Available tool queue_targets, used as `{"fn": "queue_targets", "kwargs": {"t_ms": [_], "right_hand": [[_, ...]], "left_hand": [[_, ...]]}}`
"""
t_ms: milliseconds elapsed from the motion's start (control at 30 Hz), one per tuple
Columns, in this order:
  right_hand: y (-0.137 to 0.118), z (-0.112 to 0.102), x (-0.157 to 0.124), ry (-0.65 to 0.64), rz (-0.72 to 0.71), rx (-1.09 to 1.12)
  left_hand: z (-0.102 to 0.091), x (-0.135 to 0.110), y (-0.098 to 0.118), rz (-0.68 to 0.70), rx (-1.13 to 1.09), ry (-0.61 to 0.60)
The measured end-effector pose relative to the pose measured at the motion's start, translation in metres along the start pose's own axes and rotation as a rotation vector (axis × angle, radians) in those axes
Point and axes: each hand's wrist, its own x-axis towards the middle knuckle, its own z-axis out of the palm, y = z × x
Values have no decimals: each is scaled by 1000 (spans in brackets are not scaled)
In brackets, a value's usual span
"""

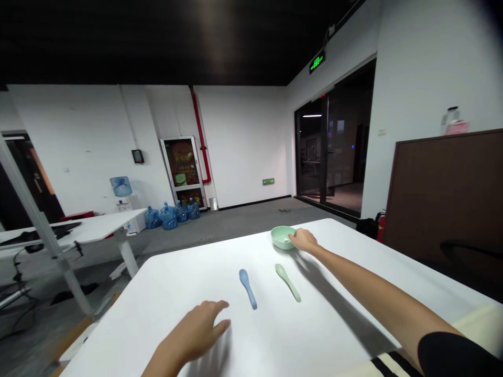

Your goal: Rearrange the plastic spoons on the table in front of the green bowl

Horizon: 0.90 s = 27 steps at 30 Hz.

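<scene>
The right hand (303,241) touches the rim of the green bowl (282,237) at the table's (157,298) far side, though whether it grips is unclear; the open left hand (192,330) is near the blue spoon (247,289); the green spoon (288,283) lies to that spoon's right.

Bright, flat light on the white table (165,298); long soft shadow (341,309) under the right arm (373,285); slight blur on the left hand (192,332); walls (243,141) bowing toward the frame edges.

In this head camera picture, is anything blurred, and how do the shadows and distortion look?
In the head view, the left hand looks slightly blurred, the right arm throws a long dark shadow across the white table, and wide-angle distortion bends the room's edges near the frame sides.
</scene>
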Motion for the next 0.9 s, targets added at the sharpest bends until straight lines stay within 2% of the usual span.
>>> {"fn": "queue_targets", "kwargs": {"t_ms": [200,333,433,533,700,900], "right_hand": [[15,-44,-41,53,-132,51],[28,-60,-77,42,-251,75],[37,-59,-97,17,-310,76],[45,-50,-107,-4,-310,54],[52,-35,-108,-41,-334,26],[50,-34,-110,-53,-333,35]], "left_hand": [[-3,-5,0,-1,12,12],[-4,-6,0,18,14,34],[-4,-8,1,26,20,46],[-4,-9,2,33,22,54],[-5,-10,2,25,15,46],[-6,-11,4,20,16,32]]}}
